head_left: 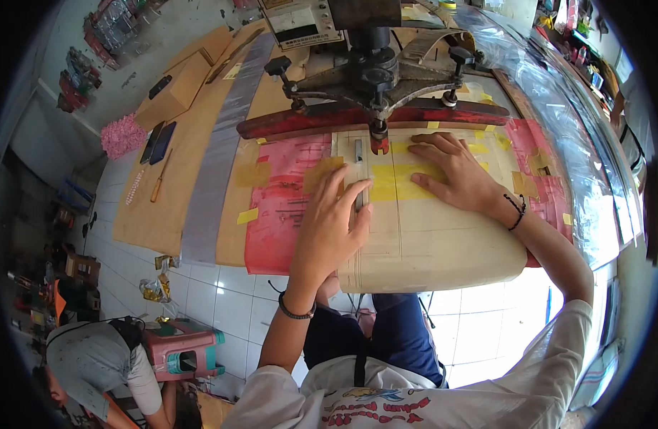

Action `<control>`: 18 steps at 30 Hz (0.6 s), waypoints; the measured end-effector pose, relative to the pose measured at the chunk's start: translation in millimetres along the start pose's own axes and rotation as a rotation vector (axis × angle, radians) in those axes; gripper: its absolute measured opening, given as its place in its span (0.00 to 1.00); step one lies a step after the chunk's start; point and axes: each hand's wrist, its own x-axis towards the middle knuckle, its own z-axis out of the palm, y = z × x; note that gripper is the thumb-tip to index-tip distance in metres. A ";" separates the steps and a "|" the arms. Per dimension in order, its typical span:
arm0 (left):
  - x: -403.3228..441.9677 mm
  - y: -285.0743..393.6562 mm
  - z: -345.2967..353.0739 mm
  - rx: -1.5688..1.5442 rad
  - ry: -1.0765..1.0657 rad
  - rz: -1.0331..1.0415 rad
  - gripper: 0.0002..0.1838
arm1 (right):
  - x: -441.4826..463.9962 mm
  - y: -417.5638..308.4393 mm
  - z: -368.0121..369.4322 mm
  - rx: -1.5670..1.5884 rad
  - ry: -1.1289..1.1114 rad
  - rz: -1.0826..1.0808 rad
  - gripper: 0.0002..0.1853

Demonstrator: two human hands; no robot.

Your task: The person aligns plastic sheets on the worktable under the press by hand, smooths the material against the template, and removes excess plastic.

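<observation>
A cream sheet (443, 243) with drawn lines and yellow tape lies over the table's front edge, on top of a red sheet (272, 207). My left hand (332, 222) rests at the left part of the cream sheet, its fingers apart and bent. Its fingertips touch or lie beside a narrow grey strip (361, 194), partly hidden by them. A small grey metal piece (358, 151) sits just beyond. My right hand (454, 171) lies open on the yellow-taped area, thumb apart from the fingers. Between and above both hands stands a red-tipped press foot (379, 139).
A black press frame with a long red bar (443, 114) spans the far side of the sheet. To the left are a cardboard box (175, 89), a dark phone (162, 139) and a screwdriver (156, 187). Clear plastic (551, 93) covers the right. Another person (104, 365) bends near a stool (182, 350).
</observation>
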 end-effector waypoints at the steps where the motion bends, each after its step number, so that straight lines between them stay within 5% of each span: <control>1: -0.4 -1.3 1.0 -0.001 0.001 0.000 0.20 | 0.1 0.1 0.2 -0.007 0.004 -0.001 0.27; 18: -0.4 -2.1 0.2 -0.003 -0.028 -0.015 0.23 | -0.2 -0.3 0.2 -0.044 0.010 0.004 0.26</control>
